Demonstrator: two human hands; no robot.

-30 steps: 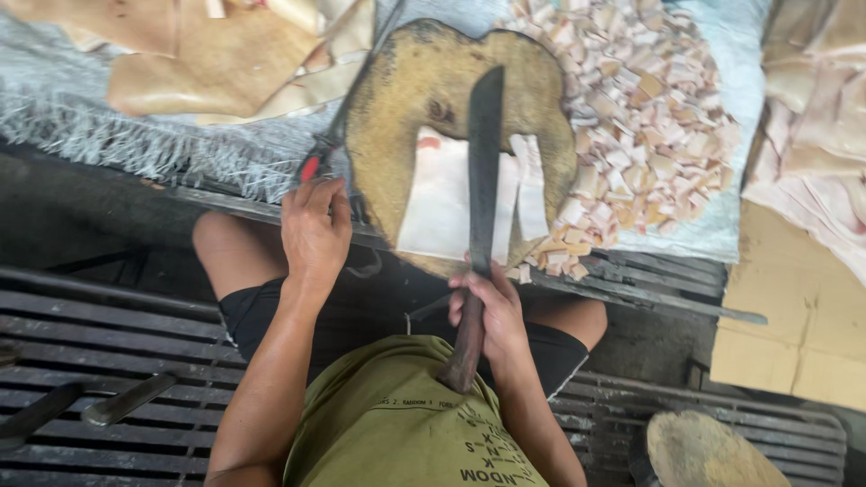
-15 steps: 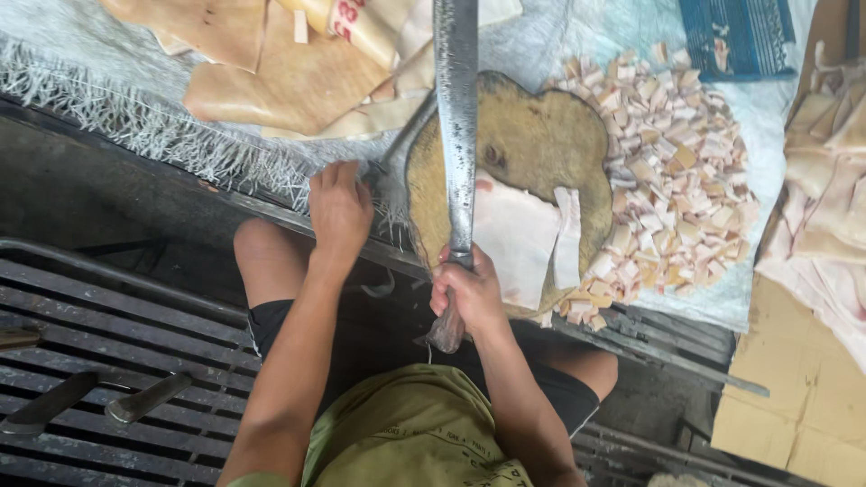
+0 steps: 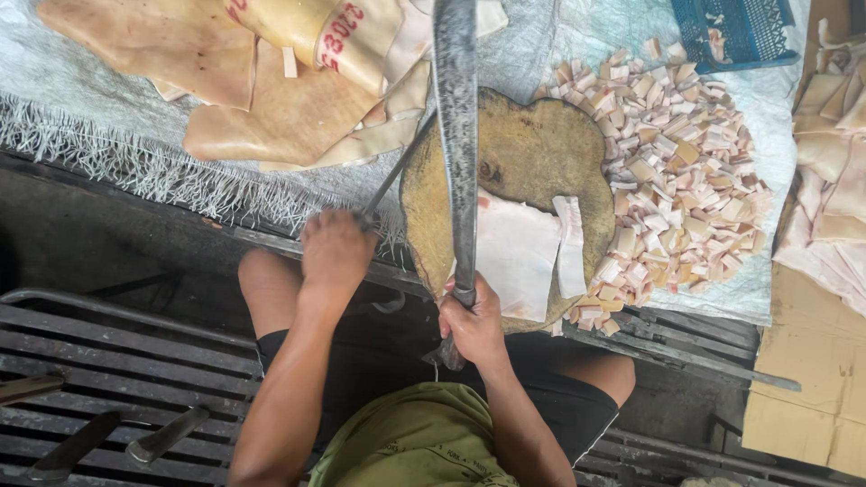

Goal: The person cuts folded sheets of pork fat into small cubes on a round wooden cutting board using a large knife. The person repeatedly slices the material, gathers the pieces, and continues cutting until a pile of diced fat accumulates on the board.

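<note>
Steel runs long and dark down the cleaver [image 3: 456,135], its handle wrapped tight in the right hand [image 3: 471,326], fingers fully curled, at the near edge of the round wooden block [image 3: 532,153]; the blade reaches past the block's far edge; a pale slab of skin [image 3: 514,252] lies on the block just right of the blade, with 1 cut strip [image 3: 569,245] beside it; the left hand [image 3: 336,252] closes around a thin rod [image 3: 397,171] at the block's left edge; cut cubes [image 3: 686,171] heap along its right edge on white sheeting [image 3: 577,36]; tan hides [image 3: 262,108] lie at the far left.
</note>
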